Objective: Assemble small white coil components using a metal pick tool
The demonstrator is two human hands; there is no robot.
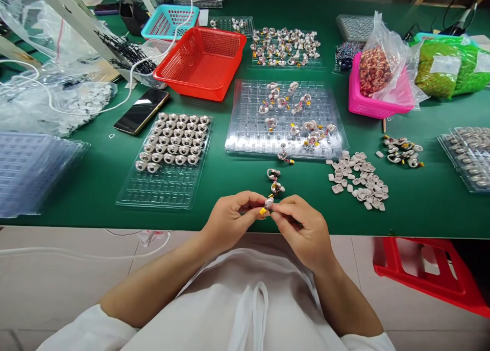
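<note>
A small part point(269, 203) is pinched between the fingertips of both hands, just above the near edge of the counter point(222, 172). The left hand point(229, 215) is closed on the side where a yellow tab point(262, 211) sticks out. The right hand point(302, 228) is closed on the other side, with thumb and forefinger pressed on the part and the other fingers curled under. Neither hand is open — both are clamped on the same part and they nearly touch each other.

For such fine work, it is judged that the part should be gripped by its hard body and not by the yellow tab, which may be joined only by something thin. Light pressure should be enough. The hands are better kept low over the counter, so that a slipped part is caught by it.

Just beyond the fingertips two more pieces point(273, 173) are lying on the counter. Further ahead a clear tray point(245, 136) with loose pieces is seen. Ahead and to the left of the left hand a second tray point(168, 187) carries rows of shells point(172, 139) — and to the right of the right hand a heap of pale caps point(358, 180) is spread.
</note>
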